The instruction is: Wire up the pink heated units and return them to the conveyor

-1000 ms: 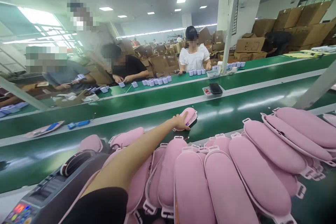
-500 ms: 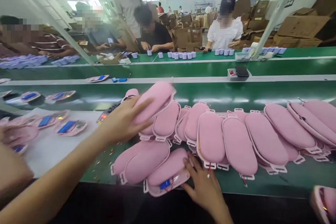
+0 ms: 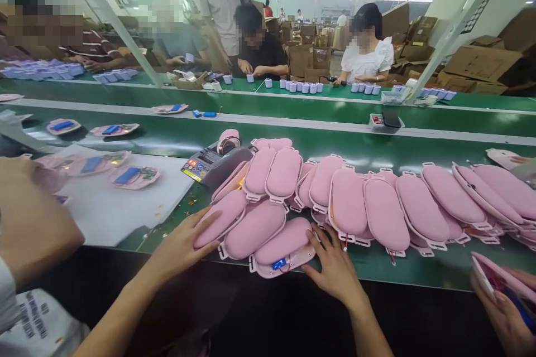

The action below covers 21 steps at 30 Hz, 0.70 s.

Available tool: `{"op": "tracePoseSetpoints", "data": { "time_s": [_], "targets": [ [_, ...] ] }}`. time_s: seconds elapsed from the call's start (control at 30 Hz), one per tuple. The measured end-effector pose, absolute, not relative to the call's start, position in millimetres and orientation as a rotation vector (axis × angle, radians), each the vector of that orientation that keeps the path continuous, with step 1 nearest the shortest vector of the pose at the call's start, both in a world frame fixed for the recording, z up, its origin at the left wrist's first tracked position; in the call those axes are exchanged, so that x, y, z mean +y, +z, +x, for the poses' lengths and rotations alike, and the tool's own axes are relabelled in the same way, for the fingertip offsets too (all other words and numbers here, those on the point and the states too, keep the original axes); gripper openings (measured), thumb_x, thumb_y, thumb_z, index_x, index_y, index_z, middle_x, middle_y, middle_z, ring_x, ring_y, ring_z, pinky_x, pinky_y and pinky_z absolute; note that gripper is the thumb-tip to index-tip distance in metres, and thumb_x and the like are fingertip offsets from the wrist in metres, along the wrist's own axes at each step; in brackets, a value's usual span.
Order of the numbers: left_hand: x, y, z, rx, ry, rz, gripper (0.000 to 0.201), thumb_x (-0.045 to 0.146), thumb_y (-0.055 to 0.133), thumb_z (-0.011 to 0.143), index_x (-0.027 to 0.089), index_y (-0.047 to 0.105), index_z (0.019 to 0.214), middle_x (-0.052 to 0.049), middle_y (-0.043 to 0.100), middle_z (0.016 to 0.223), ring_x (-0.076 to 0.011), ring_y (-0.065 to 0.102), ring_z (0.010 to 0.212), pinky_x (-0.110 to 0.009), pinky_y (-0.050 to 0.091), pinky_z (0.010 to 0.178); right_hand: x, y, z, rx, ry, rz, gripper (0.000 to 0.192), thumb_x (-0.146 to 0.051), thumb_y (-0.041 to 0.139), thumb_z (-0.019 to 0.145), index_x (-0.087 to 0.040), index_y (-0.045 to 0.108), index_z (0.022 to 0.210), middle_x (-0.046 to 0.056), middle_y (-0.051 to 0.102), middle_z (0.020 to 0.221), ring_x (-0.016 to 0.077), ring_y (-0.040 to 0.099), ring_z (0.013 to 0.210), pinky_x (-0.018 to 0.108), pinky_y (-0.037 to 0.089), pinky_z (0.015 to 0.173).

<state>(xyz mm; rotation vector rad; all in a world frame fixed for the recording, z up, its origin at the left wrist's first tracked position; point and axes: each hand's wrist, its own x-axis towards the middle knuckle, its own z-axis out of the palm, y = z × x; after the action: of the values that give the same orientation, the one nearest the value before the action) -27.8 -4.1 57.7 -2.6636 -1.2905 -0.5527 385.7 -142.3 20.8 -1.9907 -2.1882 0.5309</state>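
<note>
My left hand (image 3: 186, 242) grips the end of a pink padded oval shell (image 3: 224, 217), fingers over its top and thumb along its lower edge. Beside it lies a second pink oval shell (image 3: 255, 230). My right hand (image 3: 335, 259) has its fingers spread, fingertips touching the right end of a partly open pink shell (image 3: 287, 240). A blue component (image 3: 279, 264) with a red wire shows in that shell's gap. More pink shells (image 3: 347, 201) lie overlapping in a row behind and to the right, some with short wires hanging out.
A grey device with lit digits (image 3: 213, 162) stands behind my left hand. White sheeting (image 3: 167, 201) at left carries open shells with blue parts (image 3: 129, 175). A co-worker's arm (image 3: 37, 201) reaches in at left; at right, another person's hands hold an open shell (image 3: 502, 279).
My left hand has come down and toward me from above the pile, where it held a lifted pink shell; it now grips a shell lying at the front. My right hand stays at the same shell.
</note>
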Motion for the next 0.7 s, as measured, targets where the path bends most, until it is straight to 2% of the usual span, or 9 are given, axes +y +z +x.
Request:
{"op": "tracePoseSetpoints", "data": {
  "time_s": [0.07, 0.17, 0.23, 0.3, 0.37, 0.43, 0.53, 0.6, 0.7],
  "targets": [
    [-2, 56, -30, -1.188, -0.69, -2.603, 0.058, 0.057, 0.052, 0.103, 0.036, 0.055, 0.157, -0.007, 0.068, 0.146, -0.0302, 0.071, 0.123, -0.04, 0.061, 0.102, -143, 20, 385, -2.176, 0.524, -1.979, 0.09, -0.041, 0.074, 0.094, -0.038, 0.029, 0.171, 0.0, 0.023, 0.181, 0.0359, 0.025, 0.168, 0.066, 0.038, 0.13],
    [-18, 49, -20, -1.043, -1.009, -2.371, 0.066, 0.042, 0.062, 0.1, 0.034, 0.047, 0.163, -0.011, 0.069, 0.14, -0.035, 0.068, 0.121, -0.052, 0.053, 0.112, -144, 20, 382, -2.146, 0.514, -1.97, 0.092, -0.043, 0.079, 0.091, -0.039, 0.032, 0.17, 0.004, 0.026, 0.181, 0.0395, 0.031, 0.165, 0.07, 0.042, 0.126],
    [-41, 38, 3, -0.927, -1.171, -2.278, 0.072, 0.029, 0.07, 0.095, 0.031, 0.048, 0.163, -0.011, 0.072, 0.131, -0.0326, 0.07, 0.113, -0.05, 0.052, 0.111, -144, 20, 379, -2.101, 0.486, -1.977, 0.095, -0.046, 0.081, 0.09, -0.034, 0.032, 0.17, 0.009, 0.025, 0.18, 0.0403, 0.033, 0.164, 0.068, 0.046, 0.124],
    [-68, 24, 36, -0.832, -1.193, -2.371, 0.077, 0.023, 0.078, 0.09, 0.029, 0.05, 0.161, -0.009, 0.076, 0.12, -0.028, 0.071, 0.102, -0.044, 0.054, 0.103, -143, 19, 377, -2.053, 0.441, -1.984, 0.1, -0.05, 0.083, 0.088, -0.028, 0.031, 0.171, 0.015, 0.026, 0.18, 0.04, 0.035, 0.163, 0.063, 0.051, 0.121],
    [-91, 12, 71, -0.864, -1.089, -2.542, 0.072, 0.025, 0.081, 0.09, 0.027, 0.055, 0.157, -0.01, 0.077, 0.118, -0.0275, 0.072, 0.103, -0.041, 0.053, 0.102, -144, 16, 377, -2.028, 0.387, -1.98, 0.105, -0.055, 0.084, 0.086, -0.023, 0.031, 0.171, 0.018, 0.03, 0.178, 0.0403, 0.038, 0.161, 0.062, 0.052, 0.12],
    [-102, 4, 97, -0.974, -0.977, -2.625, 0.057, 0.033, 0.077, 0.096, 0.021, 0.061, 0.15, -0.014, 0.076, 0.125, -0.0307, 0.07, 0.11, -0.044, 0.047, 0.106, -149, 11, 378, -2.021, 0.318, -1.976, 0.104, -0.06, 0.085, 0.084, -0.022, 0.036, 0.169, 0.02, 0.043, 0.171, 0.0412, 0.047, 0.154, 0.063, 0.053, 0.118],
    [-97, 2, 111, -1.035, -0.924, -2.655, 0.051, 0.036, 0.067, 0.103, 0.018, 0.061, 0.151, -0.014, 0.076, 0.13, -0.0317, 0.068, 0.116, -0.044, 0.041, 0.11, -161, 4, 380, -2.061, 0.179, -1.921, 0.085, -0.063, 0.079, 0.089, -0.023, 0.051, 0.159, 0.017, 0.064, 0.15, 0.0367, 0.061, 0.136, 0.058, 0.056, 0.111],
    [-89, 3, 107, -1.008, -0.952, -2.672, 0.052, 0.03, 0.069, 0.103, 0.019, 0.059, 0.153, -0.011, 0.078, 0.127, -0.0309, 0.068, 0.116, -0.044, 0.039, 0.112, -166, 3, 379, -2.095, 0.022, -1.834, 0.064, -0.06, 0.074, 0.095, -0.028, 0.061, 0.149, 0.013, 0.067, 0.145, 0.0325, 0.062, 0.131, 0.052, 0.054, 0.109],
    [-82, 3, 97, -0.993, -1.008, -2.667, 0.052, 0.022, 0.074, 0.099, 0.022, 0.062, 0.15, -0.008, 0.08, 0.122, -0.0309, 0.069, 0.117, -0.044, 0.037, 0.115, -164, 4, 375, -2.124, -0.17, -1.764, 0.038, -0.051, 0.071, 0.101, -0.035, 0.071, 0.135, 0.006, 0.068, 0.146, 0.0288, 0.058, 0.133, 0.046, 0.045, 0.111]
  ]
}}
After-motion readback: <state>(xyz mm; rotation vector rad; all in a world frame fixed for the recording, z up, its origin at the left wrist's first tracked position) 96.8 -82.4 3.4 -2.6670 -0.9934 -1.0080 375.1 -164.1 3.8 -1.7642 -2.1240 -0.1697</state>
